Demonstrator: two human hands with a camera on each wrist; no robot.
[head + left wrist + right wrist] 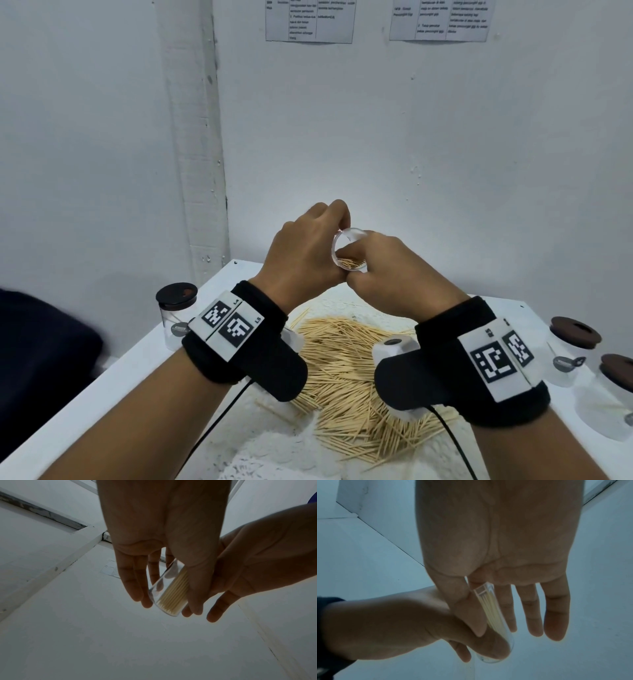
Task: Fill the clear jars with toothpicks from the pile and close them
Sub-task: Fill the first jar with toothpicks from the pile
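Observation:
A clear jar [349, 254] with no lid is held up above the toothpick pile [346, 370], tilted with its mouth toward me. A bundle of toothpicks [175, 592] lies along its lower side. My left hand [308, 246] grips the jar from the left, thumb on one side and fingers on the other [169, 588]. My right hand [394, 270] holds it from the right, the clear jar [491, 612] wedged between thumb and index finger, the other fingers nearly straight. Both hands touch each other around the glass.
A lidded jar [176, 313] with a dark cap stands at the table's left edge. Two more capped jars [575, 349] [613, 394] stand at the right. The white table [137, 377] ends at a wall close behind. A dark object [41, 359] lies off the left side.

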